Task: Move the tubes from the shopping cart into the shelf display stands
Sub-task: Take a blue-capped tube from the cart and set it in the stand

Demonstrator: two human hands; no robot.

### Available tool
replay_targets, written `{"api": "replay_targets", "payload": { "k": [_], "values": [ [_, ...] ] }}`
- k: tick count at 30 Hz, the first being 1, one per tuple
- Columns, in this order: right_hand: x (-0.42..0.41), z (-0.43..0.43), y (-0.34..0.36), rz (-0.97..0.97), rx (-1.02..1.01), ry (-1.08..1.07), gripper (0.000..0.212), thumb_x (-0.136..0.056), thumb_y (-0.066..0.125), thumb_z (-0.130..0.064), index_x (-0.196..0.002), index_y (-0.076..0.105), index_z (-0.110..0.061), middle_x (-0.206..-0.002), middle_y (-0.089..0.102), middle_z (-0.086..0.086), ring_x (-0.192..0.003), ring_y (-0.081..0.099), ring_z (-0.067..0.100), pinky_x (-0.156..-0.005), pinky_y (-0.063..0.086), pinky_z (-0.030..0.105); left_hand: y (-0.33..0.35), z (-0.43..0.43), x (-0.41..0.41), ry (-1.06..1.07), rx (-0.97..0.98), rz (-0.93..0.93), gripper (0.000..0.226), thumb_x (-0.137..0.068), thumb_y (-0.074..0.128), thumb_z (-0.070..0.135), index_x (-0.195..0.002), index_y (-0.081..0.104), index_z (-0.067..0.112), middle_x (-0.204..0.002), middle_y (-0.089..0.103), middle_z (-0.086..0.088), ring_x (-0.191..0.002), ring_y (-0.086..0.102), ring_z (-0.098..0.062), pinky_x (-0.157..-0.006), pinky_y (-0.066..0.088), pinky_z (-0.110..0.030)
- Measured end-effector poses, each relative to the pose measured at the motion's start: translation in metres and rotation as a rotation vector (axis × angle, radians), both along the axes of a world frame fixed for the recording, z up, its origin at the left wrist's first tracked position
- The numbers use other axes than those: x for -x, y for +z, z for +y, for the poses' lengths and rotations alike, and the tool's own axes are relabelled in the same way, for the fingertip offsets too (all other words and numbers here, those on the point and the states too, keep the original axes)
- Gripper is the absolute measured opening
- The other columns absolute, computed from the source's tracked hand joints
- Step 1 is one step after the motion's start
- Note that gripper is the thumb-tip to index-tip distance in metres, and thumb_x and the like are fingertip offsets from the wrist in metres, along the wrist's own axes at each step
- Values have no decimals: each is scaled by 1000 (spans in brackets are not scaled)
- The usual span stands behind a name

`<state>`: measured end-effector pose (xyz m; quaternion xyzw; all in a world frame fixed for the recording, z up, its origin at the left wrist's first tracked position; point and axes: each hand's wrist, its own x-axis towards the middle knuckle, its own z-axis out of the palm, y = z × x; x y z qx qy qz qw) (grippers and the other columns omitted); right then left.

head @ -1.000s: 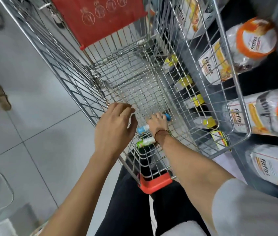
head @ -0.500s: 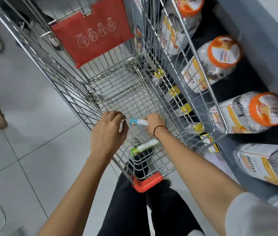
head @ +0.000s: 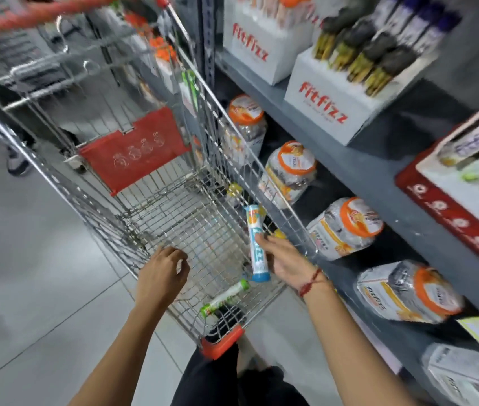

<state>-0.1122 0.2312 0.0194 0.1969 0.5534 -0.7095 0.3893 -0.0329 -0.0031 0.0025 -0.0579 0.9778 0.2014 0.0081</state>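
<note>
My right hand holds a white tube with blue caps upright above the near right part of the wire shopping cart. A second tube with green caps lies on the cart floor near its front edge. My left hand rests on the cart's near left rim, fingers curled around the wire. On the grey shelf to the right stand white Fitfizz display stands, the near one filled with dark tubes.
Jars with orange lids lie on the lower shelf beside the cart. A red and white box sits on the upper shelf at right. The cart's red child-seat flap is at the far end. Shoes of other people show at left.
My right hand has lifted the blue-capped tube off the cart floor and turned it upright. The view has swung upward, bringing the shelf display stands into sight.
</note>
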Motion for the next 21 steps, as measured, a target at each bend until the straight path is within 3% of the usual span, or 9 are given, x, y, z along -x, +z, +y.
{"api": "replay_targets", "payload": {
  "k": [2,7,14,18,19,21],
  "values": [
    [-9,13,14,15,28,-61,14,-94,51,-17,-96,61,-7,-79,65,4,-68,66,12,-66,55,23,-2,4,0,19,-58,-21,9,-74,70,6,-82,70,9,-88,70,-10,-84,62,-32,-57,53,-39],
    [-34,42,45,50,88,-203,13,-91,56,-18,-93,65,-10,-78,66,3,-71,63,14,-68,53,25,2,45,4,-32,-187,-54,11,-74,69,2,-82,71,7,-90,69,-15,-83,62,-35,-68,51,-40],
    [-71,94,87,309,-189,-381,15,-87,63,-14,-82,63,0,-74,55,12,-57,53,12,-54,46,21,36,135,27,-324,-264,-63,14,-76,64,6,-85,70,14,-97,68,-4,-83,63,-24,-67,48,-30],
    [-100,142,122,401,-244,-365,14,-84,66,-5,-70,61,-4,-55,56,-5,-48,53,2,-45,41,10,52,186,38,-426,-407,-83,12,-76,64,10,-80,71,18,-80,62,5,-68,57,-13,-57,38,-6],
    [-107,153,132,408,-270,-323,10,-77,70,-7,-72,62,-4,-57,55,-5,-48,52,0,-46,39,9,55,198,38,-439,-436,-94,10,-78,65,11,-83,71,17,-80,62,4,-69,59,-14,-58,38,-7],
    [-119,175,143,433,-402,-231,30,-59,74,-20,-81,63,-2,-69,51,4,-61,49,4,-51,35,11,60,219,37,-476,-473,-92,9,-78,64,14,-85,70,15,-80,66,1,-72,62,-15,-62,43,-20]
  ]
}}
